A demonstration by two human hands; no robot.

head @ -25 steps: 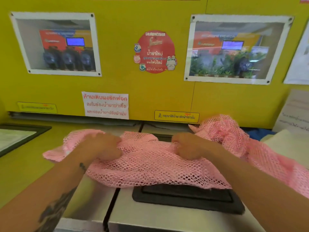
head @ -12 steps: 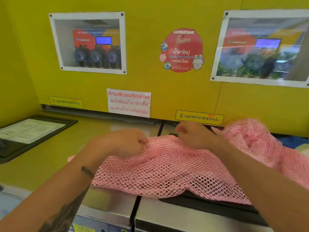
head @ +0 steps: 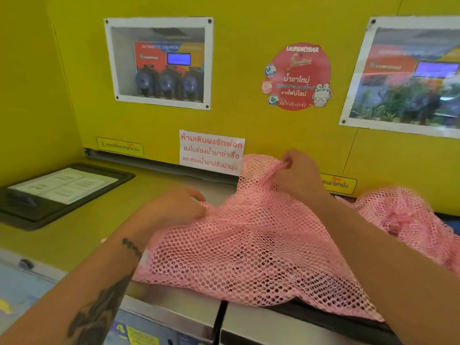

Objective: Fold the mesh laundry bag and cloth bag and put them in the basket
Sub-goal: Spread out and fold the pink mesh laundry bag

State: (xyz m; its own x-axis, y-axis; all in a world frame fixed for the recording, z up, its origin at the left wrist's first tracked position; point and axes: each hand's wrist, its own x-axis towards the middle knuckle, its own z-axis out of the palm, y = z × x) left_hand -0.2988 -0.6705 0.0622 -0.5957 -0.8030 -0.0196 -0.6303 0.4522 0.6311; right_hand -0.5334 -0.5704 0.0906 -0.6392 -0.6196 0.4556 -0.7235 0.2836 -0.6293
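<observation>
A pink mesh laundry bag lies spread over the tops of the washing machines, its right part bunched up near the yellow wall. My left hand pinches the bag's left edge low over the machine top. My right hand grips a gathered bit of mesh and holds it raised near the wall, so the net hangs like a tent between both hands. No cloth bag or basket can be made out.
A yellow back wall with two windows and stickers stands close behind. A black lid with a paper sheet lies at the left. A black lid sits under the mesh. The machines' front edge runs below.
My right hand has lifted its bit of mesh up and back toward the wall. My left hand drew the left edge inward. The view has swung to the left.
</observation>
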